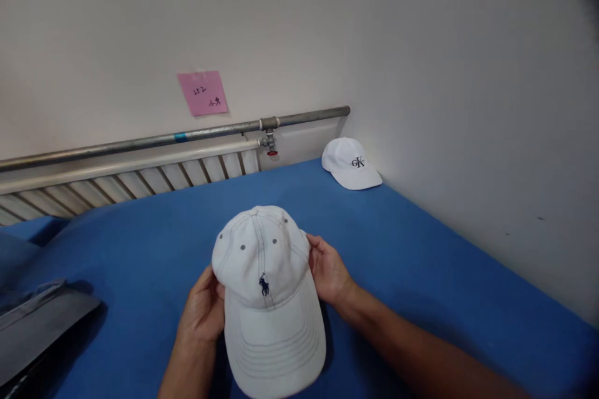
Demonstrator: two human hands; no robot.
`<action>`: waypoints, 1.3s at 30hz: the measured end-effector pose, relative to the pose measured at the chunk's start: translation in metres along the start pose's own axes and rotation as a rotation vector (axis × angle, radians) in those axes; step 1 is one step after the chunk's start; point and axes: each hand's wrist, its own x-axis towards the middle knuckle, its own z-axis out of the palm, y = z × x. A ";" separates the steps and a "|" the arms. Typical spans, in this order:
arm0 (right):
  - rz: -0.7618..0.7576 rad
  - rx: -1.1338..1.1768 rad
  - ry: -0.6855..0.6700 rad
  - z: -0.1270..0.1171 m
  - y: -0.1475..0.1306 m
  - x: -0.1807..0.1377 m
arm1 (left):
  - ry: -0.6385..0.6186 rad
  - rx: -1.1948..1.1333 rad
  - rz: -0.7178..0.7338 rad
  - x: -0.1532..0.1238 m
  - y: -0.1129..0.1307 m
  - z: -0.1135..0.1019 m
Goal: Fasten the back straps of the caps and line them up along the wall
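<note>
A white baseball cap (262,299) with grey stitching and a small dark blue rider emblem is held up in front of me, its brim toward me. My left hand (204,305) grips the cap's left side, with the fingertips tucked out of sight behind it. On the opposite side, my right hand (330,268) holds the edge, its fingers partly hidden by the cap. A second white cap (349,162) with black letters rests at the far right corner of the blue surface (154,249), apart from both hands.
A ribbed radiator (140,179) and a metal pipe (210,132) with a red-handled valve (271,151) run along the back wall. Above them hangs a pink note (203,93). A grey object (47,318) lies at the left. The right wall borders the blue surface.
</note>
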 end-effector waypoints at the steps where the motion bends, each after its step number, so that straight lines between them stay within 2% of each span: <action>1: -0.020 0.005 0.008 0.000 0.000 0.000 | 0.004 0.006 -0.008 0.000 0.000 0.001; 4: -0.041 0.031 0.028 -0.001 -0.001 0.001 | -0.036 -0.018 -0.014 -0.002 -0.001 0.001; 8: -0.009 0.060 0.056 -0.002 -0.001 0.001 | -0.189 -0.117 0.009 -0.005 0.000 -0.003; 12: -0.043 0.047 0.083 -0.005 -0.001 0.003 | -0.339 -0.144 -0.005 -0.002 -0.001 -0.010; 18: -0.072 0.022 0.125 -0.009 0.001 0.007 | -0.436 -0.138 -0.078 0.006 -0.005 -0.017; 21: -0.056 0.039 0.102 -0.007 0.000 0.007 | -0.425 -0.132 -0.106 0.007 -0.006 -0.017; 25: -0.015 0.078 0.066 -0.008 0.001 0.006 | -0.344 -0.123 -0.040 0.006 -0.003 -0.016; 30: 0.189 -0.020 -0.007 -0.012 0.012 0.000 | -0.228 -0.141 0.056 0.007 0.009 -0.019; 39: 0.380 -0.103 -0.090 -0.012 0.031 -0.018 | -0.175 -0.239 0.275 0.011 0.034 -0.028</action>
